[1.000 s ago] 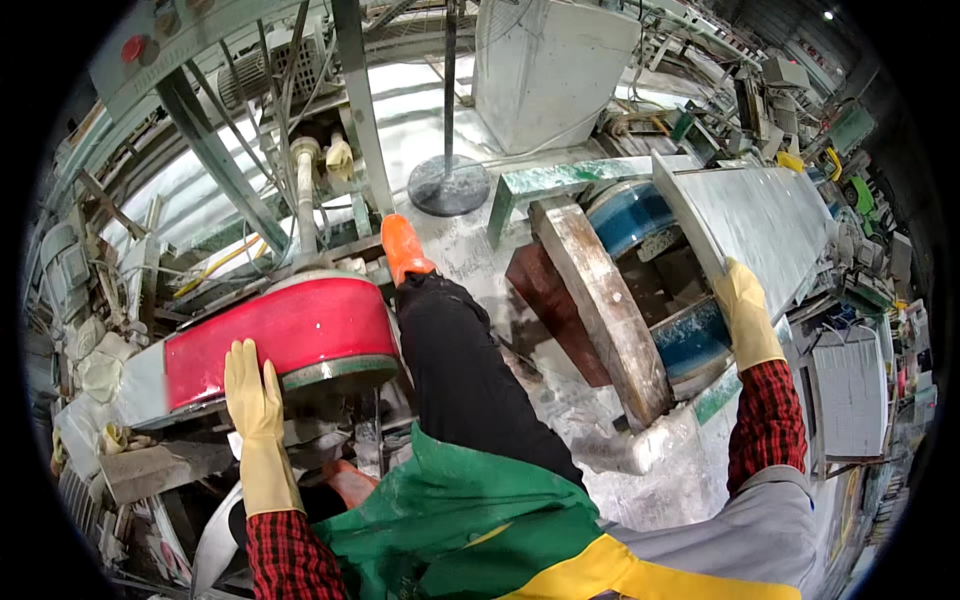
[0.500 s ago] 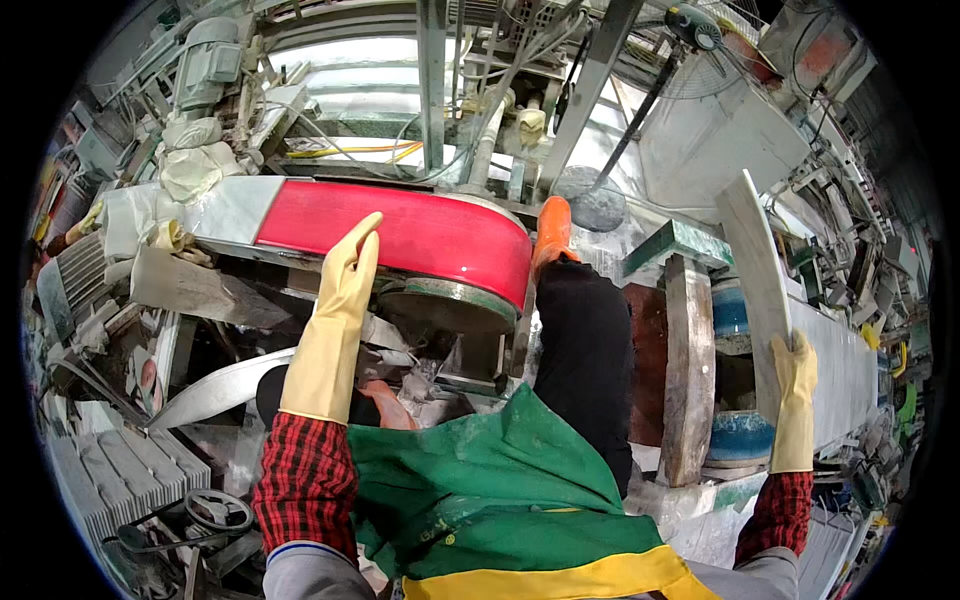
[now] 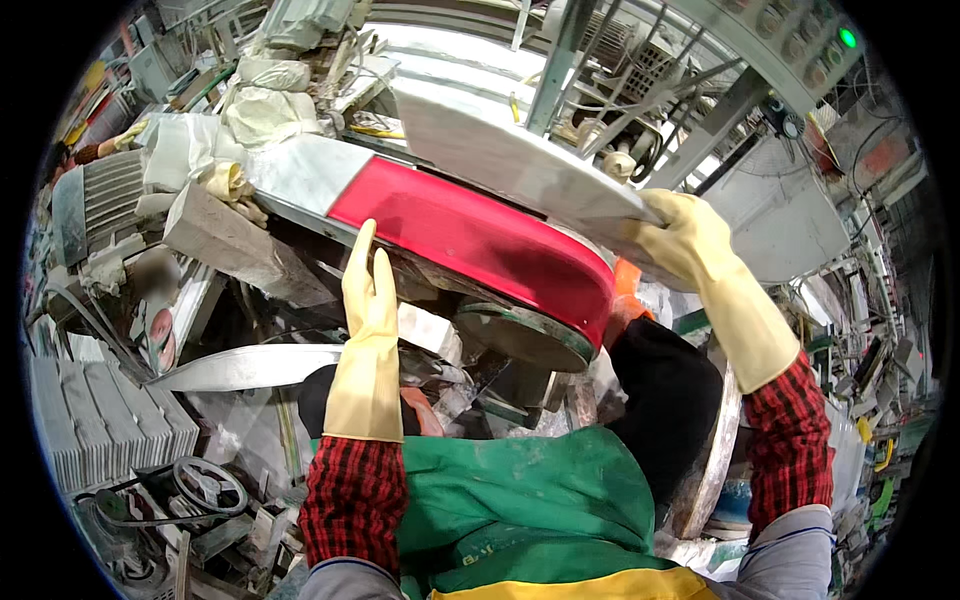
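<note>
A long pale grey slab (image 3: 490, 150), stone-like with one curved edge, is raised at a tilt above the far side of a red sanding belt (image 3: 460, 235). My right hand (image 3: 690, 240), in a cream rubber glove, is closed around the slab's right end. My left hand (image 3: 370, 290), gloved the same way, has its fingers stretched out with nothing in them, by the near edge of the belt. The belt wraps round a roller at its right end, and a pale flat plate (image 3: 310, 170) adjoins its left end. The slab's lower edge is partly hidden behind the belt.
Below the belt is a round drum (image 3: 525, 335). A stone block (image 3: 240, 245) and a curved white strip (image 3: 250, 368) lie left of me. A metal post (image 3: 560, 65) and a control panel with a green light (image 3: 848, 38) stand beyond. Another person's gloved hand (image 3: 130, 135) shows far left.
My right hand has lifted the slab from the stack at the right and swung it left, behind the belt. My left hand stays open near the belt. The view has shifted.
</note>
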### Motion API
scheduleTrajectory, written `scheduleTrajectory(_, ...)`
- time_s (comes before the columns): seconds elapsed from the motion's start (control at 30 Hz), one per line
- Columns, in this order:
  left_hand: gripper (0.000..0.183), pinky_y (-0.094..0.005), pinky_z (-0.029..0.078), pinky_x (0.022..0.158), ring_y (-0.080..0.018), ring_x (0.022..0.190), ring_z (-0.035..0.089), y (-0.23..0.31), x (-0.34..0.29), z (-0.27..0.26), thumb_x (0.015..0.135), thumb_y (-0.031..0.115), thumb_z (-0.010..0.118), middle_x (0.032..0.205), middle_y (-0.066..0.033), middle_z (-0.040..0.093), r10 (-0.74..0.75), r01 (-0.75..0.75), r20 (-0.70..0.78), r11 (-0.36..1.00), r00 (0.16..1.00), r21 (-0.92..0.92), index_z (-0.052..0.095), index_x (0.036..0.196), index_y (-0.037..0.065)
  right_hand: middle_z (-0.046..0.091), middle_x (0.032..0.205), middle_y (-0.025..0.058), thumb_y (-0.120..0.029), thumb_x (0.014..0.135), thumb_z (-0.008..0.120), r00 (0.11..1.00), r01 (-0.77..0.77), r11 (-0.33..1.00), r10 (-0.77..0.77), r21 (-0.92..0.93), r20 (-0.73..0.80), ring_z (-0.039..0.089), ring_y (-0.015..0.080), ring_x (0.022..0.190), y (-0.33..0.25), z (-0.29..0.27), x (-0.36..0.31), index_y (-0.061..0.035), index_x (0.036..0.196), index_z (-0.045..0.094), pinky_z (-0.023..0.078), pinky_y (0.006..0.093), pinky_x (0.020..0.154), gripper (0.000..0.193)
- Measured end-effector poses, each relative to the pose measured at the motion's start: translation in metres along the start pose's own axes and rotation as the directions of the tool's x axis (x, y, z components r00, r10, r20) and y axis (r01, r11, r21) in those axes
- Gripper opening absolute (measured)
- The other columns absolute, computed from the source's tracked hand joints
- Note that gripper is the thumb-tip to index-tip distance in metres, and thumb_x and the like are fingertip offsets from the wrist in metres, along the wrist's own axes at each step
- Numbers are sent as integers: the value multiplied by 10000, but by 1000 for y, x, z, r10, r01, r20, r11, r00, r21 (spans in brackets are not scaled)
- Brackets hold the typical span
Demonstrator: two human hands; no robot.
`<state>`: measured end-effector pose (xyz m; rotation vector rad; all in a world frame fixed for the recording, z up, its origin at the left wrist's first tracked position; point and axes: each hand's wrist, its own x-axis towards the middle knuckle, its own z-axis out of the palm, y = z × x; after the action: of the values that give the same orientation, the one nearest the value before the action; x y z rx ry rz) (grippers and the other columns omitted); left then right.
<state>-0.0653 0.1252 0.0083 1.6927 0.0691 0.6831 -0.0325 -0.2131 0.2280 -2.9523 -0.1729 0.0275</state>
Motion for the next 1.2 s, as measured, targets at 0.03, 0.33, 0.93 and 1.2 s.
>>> scheduleTrajectory(0.03, 468, -354, 348, 1188, -267, 1396, 504, -5, 1, -1, 1033, 50, 510, 1492, -197, 548, -53, 52, -14, 996, 998, -65, 484, 1494, -30, 742, 1065, 162, -319, 919, 681, 998, 66, 997, -66, -42, -3, 698, 342, 1043, -19, 8, 9, -151, 1178, 720, 539, 429, 924, 311)
scheduleTrajectory(0.33, 715, -389, 225, 1259, -347, 1541, 275, -9, 9, -4, 1000, 103, 608, 1652, -247, 277, 59, -52, -70, 994, 996, 97, 243, 1600, -32, 721, 826, 152, -102, 825, 762, 786, 542, 824, -567, -166, -247, 704, 392, 728, -65, 111, 1, -142, 1195, 635, 565, 480, 603, 392)
scheduleTrajectory(0.93, 913, -510, 264, 1229, -505, 1476, 282, -33, 17, 13, 956, 454, 651, 1593, -384, 259, -3, 99, -143, 736, 990, 670, 282, 1495, -184, 677, 1161, 190, -197, 887, 718, 763, 633, 774, -622, 10, -176, 657, 391, 1055, -95, 153, 24, -83, 1316, 604, 526, 452, 942, 458)
scheduleTrajectory(1.2, 836, -480, 344, 1183, -459, 1400, 380, -10, 30, 12, 881, 425, 744, 1544, -326, 343, -12, 113, -147, 697, 989, 708, 417, 1390, -151, 685, 1222, 174, -186, 911, 698, 814, 431, 902, -404, -31, -417, 629, 372, 1143, -28, 143, 46, -55, 1297, 629, 504, 444, 982, 413)
